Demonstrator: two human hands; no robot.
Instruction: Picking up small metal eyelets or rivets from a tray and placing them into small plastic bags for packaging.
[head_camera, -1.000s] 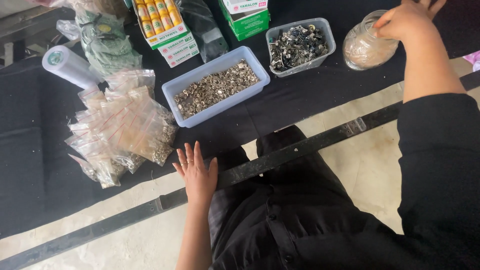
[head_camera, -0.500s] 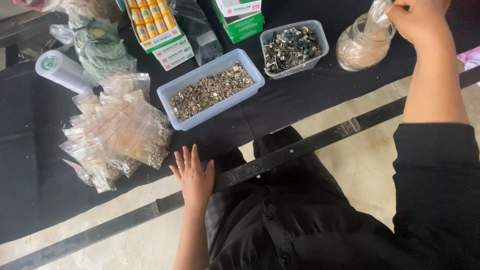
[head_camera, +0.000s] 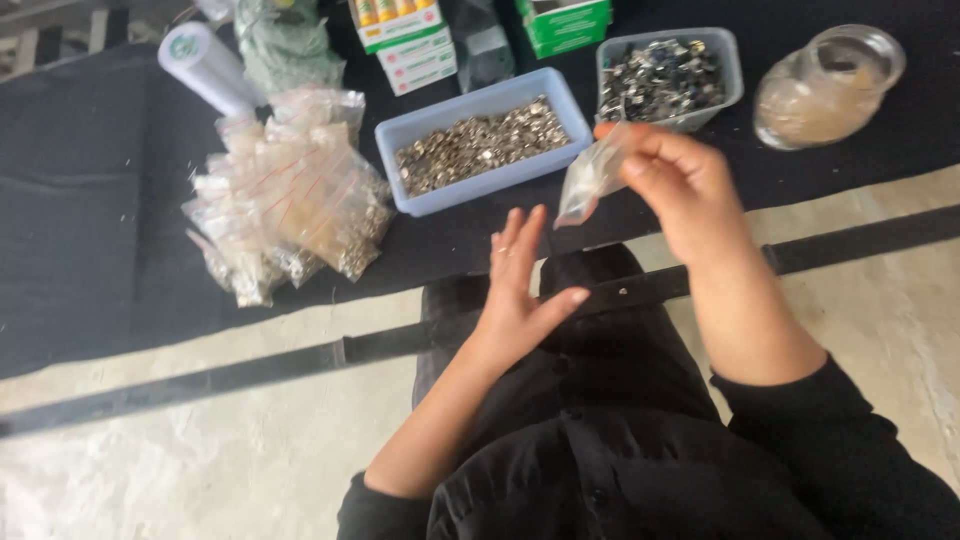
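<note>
Right hand (head_camera: 690, 190) raised over the near edge of the black worktop (head_camera: 90, 250), fingers (head_camera: 640, 150) pinching the top of a small clear plastic bag (head_camera: 590, 180) that hangs tilted down toward the left, just near of the blue tray (head_camera: 400, 135). Left hand (head_camera: 520, 290) lifted just below and left of the bag, palm turned toward it, fingers spread and holding nothing, apart from the bag. In the blue tray, a heap of small silvery metal pieces. To its right, touching or nearly so, a grey tray (head_camera: 735, 75) with darker metal parts. Far right, a clear glass jar (head_camera: 830, 85) lying tilted, pale contents inside. Left of the blue tray, a pile of filled clear bags (head_camera: 290, 215) with small metal pieces visible inside. Farther back on the left, a white cylinder (head_camera: 205, 65); behind the trays, cardboard boxes (head_camera: 410, 45), red-and-white and green. Black clothing across the lap in the near part of the view.
</note>
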